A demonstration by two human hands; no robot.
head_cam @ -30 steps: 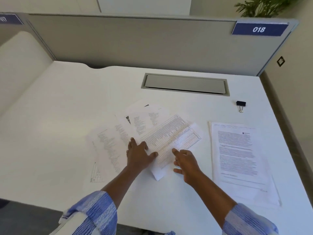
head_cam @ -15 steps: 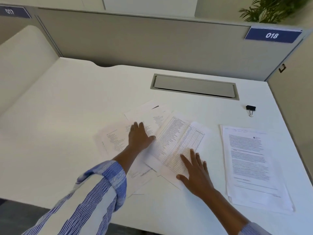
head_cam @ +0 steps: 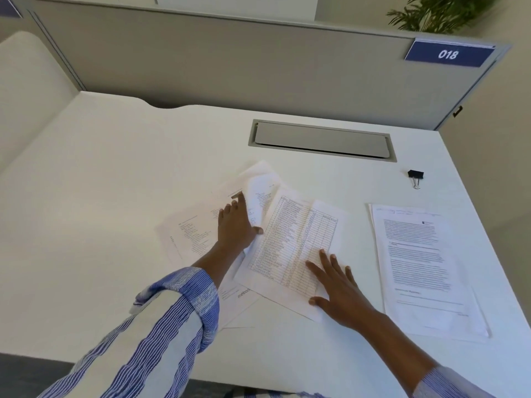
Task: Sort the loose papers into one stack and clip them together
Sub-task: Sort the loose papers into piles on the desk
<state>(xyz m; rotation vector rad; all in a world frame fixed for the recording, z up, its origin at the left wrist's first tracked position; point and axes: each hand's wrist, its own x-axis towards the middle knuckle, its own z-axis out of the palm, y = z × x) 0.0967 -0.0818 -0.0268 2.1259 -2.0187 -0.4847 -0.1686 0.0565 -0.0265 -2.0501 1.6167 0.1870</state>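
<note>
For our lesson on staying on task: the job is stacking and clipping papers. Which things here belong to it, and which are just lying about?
Job: scattered papers, gridded sheet, printed pages, binder clip, left hand, right hand.
Lying about: grey desk flap, 018 sign, plant.

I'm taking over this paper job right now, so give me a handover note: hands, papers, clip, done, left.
Left hand: flat on the fanned loose sheets.
Right hand: flat on the gridded sheet lying askew atop them.
Text pages lie apart at right; binder clip beyond them on the desk, untouched.
Done: no single stack, nothing clipped.
Left: gather everything into one stack, clip it.
</note>
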